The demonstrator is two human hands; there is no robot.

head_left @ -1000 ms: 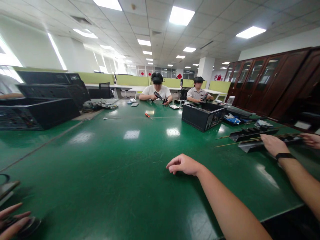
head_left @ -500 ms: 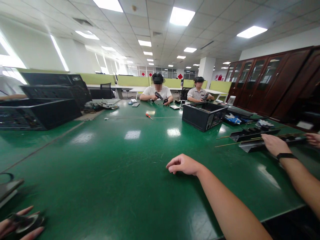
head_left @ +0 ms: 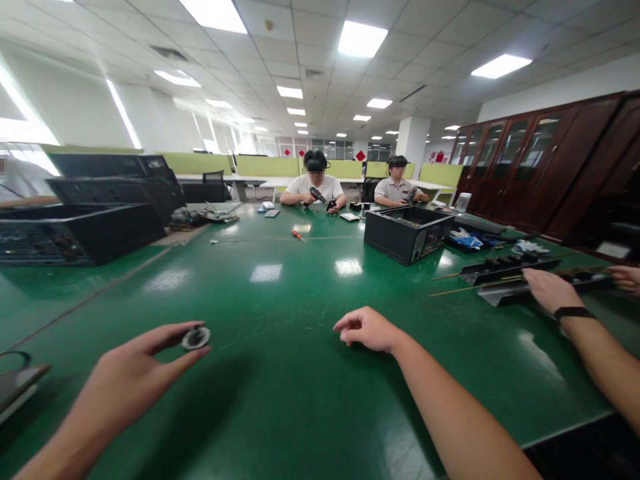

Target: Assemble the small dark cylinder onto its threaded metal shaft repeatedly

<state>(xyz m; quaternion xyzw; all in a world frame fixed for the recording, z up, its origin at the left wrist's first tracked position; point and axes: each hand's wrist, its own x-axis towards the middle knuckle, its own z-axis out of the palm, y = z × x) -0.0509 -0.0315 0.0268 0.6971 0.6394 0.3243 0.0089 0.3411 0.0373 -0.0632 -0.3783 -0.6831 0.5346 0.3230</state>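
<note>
My left hand (head_left: 137,370) is above the green table (head_left: 280,400) at the lower left. Between its thumb and fingers it holds a small round part (head_left: 195,338), dark in the middle with a pale rim. Near the middle of the table, my right hand (head_left: 367,330) hovers low or rests on the surface with its fingers curled. Whether anything sits between those fingers is too small to tell. No other object touches my right hand.
A dark computer case (head_left: 395,237) stands beyond my right hand, and more cases (head_left: 75,233) at the left. A red screwdriver (head_left: 298,235) lies ahead. At the right, a co-worker's hands (head_left: 553,290) hold thin rods over metal rails (head_left: 500,293). Two people sit opposite.
My left hand has moved from the lower left corner up and to the right, carrying the round part. My right hand has barely moved.
</note>
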